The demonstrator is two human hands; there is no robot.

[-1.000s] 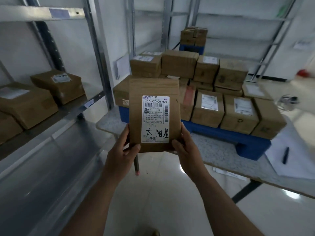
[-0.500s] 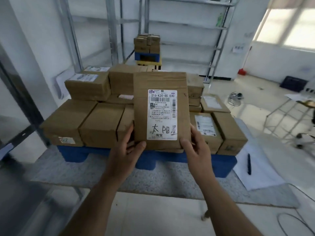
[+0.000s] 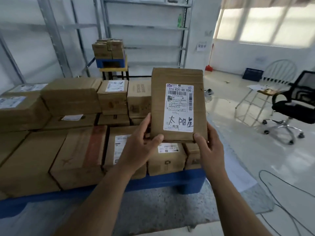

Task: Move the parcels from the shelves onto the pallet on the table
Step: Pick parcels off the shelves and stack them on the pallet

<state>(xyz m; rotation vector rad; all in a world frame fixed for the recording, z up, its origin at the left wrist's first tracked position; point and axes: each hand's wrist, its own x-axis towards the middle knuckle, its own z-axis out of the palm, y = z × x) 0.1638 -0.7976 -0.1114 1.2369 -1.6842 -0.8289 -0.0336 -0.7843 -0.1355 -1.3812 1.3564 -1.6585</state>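
The step in hand is the carry: a flat brown parcel [image 3: 178, 106] is held upright above the right end of the blue pallet [image 3: 172, 182], its white label facing the camera, not yet set down. The left hand [image 3: 141, 147] grips the parcel's lower left corner, thumb on the front face and fingers behind. The right hand [image 3: 208, 147] pinches the lower right corner in the same way. Both hands hold it clear of everything below.

The pallet rests on the grey speckled surface [image 3: 162, 213] and is already crowded with stacked boxes [image 3: 76, 155], two layers high toward its far side. Directly under the parcel, at the pallet's near right corner, sits a small labelled box [image 3: 166, 159] in the lower layer, with its top free.

The next move would seem to call for tipping the parcel from upright to flat and lowering it onto that free top, or onto another low spot near the pallet's right end. Being thin and wide, it should lie stable if laid label up, but it may overhang the small box, so centring it matters before the hands let go.
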